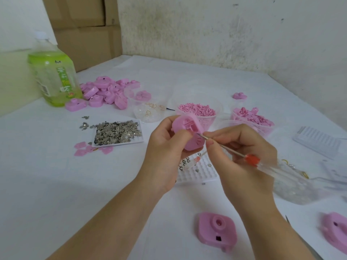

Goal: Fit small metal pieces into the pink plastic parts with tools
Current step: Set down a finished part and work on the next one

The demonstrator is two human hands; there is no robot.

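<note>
My left hand (pixel 165 147) grips a pink plastic part (pixel 188 128) above the table, its open inner side turned toward me. My right hand (pixel 242 156) pinches a screwdriver (pixel 249 159) with a thin metal shaft, a red collar and a clear handle. The tip touches the right edge of the held part's recess. Small grey metal pieces (pixel 116 131) lie heaped on a white tray to the left. A white pegged tray (pixel 199 171) under my hands carries a few metal pieces.
A green drink bottle (pixel 54 76) stands far left beside a pile of pink parts (pixel 107 91). Clear cups hold rings (pixel 150 109), pink bits (pixel 197 109) and pink clips (pixel 251 117). Two pink parts (pixel 216 229) (pixel 336 229) lie near the front edge. Cardboard boxes (pixel 84 30) stand behind.
</note>
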